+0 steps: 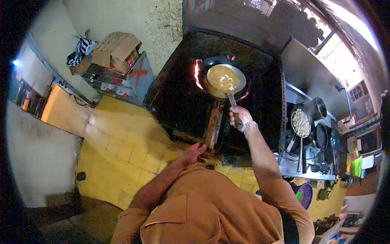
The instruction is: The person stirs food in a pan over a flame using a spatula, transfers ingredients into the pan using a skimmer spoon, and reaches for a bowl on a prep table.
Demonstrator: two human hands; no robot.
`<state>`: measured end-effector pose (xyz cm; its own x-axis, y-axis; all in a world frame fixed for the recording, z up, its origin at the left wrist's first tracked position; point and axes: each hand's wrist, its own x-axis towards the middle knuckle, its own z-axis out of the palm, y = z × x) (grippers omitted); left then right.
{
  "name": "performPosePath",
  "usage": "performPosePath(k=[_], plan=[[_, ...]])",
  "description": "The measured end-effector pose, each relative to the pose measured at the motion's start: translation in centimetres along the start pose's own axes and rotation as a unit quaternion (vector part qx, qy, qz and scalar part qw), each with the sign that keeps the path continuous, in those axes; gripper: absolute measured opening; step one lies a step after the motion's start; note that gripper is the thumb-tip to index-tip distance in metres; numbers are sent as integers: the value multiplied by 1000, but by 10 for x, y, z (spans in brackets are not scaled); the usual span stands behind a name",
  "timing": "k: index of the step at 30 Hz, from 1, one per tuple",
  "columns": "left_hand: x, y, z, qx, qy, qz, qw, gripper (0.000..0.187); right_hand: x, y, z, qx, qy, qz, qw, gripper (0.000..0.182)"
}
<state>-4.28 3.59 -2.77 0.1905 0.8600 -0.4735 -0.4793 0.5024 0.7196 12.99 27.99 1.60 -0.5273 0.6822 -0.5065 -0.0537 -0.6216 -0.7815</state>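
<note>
My right hand (241, 117), in a clear thin glove, is closed round the handle of a round metal ladle (239, 74). The ladle's bowl holds yellowish liquid with pale bits and sits over a dark wok (209, 63). Below the wok's rim, flames (198, 74) show at its left side. A long brown handle (213, 124) runs from the wok toward my body. At its lower end my left hand (195, 155) is closed, with its fingers round the handle's end.
To the right, a strainer of pale pieces (301, 123) rests beside dark pans (319, 107) on a metal counter (284, 163). An opened cardboard box (115, 51) stands on a metal cabinet (140, 79) at the left. A purple basket (304, 195) is at the lower right.
</note>
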Motion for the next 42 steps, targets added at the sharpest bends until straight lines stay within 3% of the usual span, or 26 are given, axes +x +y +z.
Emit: performPosePath(k=[8, 18, 24, 27, 30, 32, 33, 37, 39, 40, 42], plan=[[7, -11, -18, 2, -38, -23, 999, 39, -18, -13, 18, 14, -32, -37, 999, 17], [-4, 4, -17, 66, -22, -29, 997, 41, -38, -28, 20, -9, -27, -38, 999, 22], [-12, -13, -37, -17, -37, -36, 998, 41, -43, -10, 39, -24, 19, -54, 998, 25], [-22, -27, -60, -38, 7, -29, 999, 45, -47, -23, 22, 19, -19, -17, 999, 21], [-41, -46, -90, -90, 41, -4, 995, 46, -41, -7, 24, -31, 23, -39, 999, 14], [-56, -55, -106, -71, 169, -30, 983, 51, -41, 2, 24, -75, 30, -40, 996, 14], [-66, -66, -118, -64, 169, -32, 983, 51, -42, -1, 18, -68, 31, -42, 996, 14], [-107, -161, -174, -14, 306, -73, 949, 53, -35, -7, 4, -35, 20, -33, 999, 11], [-132, -226, -198, -15, 361, -148, 921, 48, -18, -11, 0, -158, 105, -48, 981, 10], [-147, -262, -206, -2, 373, -191, 908, 46, -42, -36, 7, -78, 53, 6, 995, 10], [-160, -287, -193, 5, 385, -236, 892, 44, -53, -66, 1, -86, 18, -37, 995, 10]])
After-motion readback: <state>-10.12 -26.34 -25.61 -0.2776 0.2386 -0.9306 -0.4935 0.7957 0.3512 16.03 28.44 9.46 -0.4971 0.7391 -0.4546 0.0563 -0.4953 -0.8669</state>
